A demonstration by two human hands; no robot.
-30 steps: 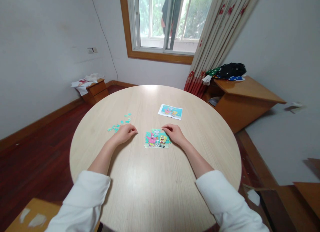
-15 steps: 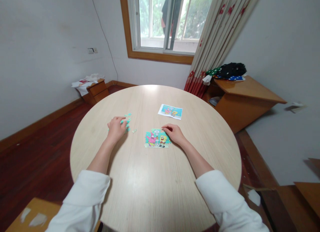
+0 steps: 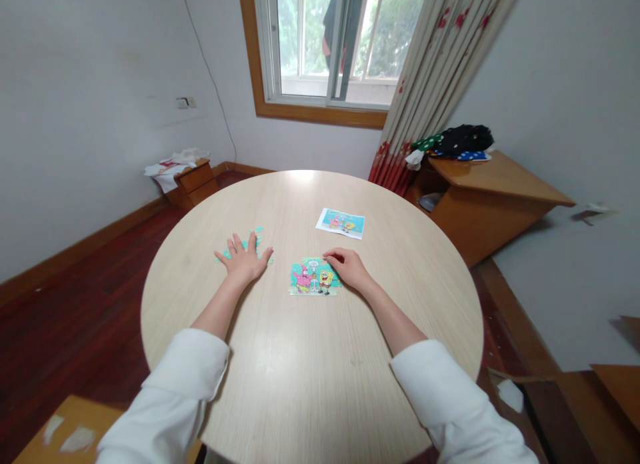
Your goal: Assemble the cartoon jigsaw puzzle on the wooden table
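My left hand (image 3: 243, 260) lies with its fingers spread wide over a scatter of loose teal jigsaw pieces (image 3: 259, 230) on the left of the table. Some of these pieces are hidden under the palm and fingers. In front of me is a partly joined jigsaw puzzle (image 3: 314, 277) with a pink starfish, a grey-green figure and a yellow sponge character; its upper and right edges are uneven. At its upper right corner my right hand (image 3: 349, 267) is closed in a pinch, thumb and forefinger together. Whatever is between those fingertips is too small to make out.
A printed reference picture (image 3: 341, 223) lies beyond the puzzle on the round wooden table (image 3: 300, 377). Behind to the right, a tilted wooden cabinet (image 3: 495, 197) carries dark clothes (image 3: 463, 141). Papers cover a small drawer unit (image 3: 193, 181) at the left wall.
My left hand has gone from curled fingers over the loose pieces to spread flat, moving a little to the right. My right hand stays by the puzzle's corner.
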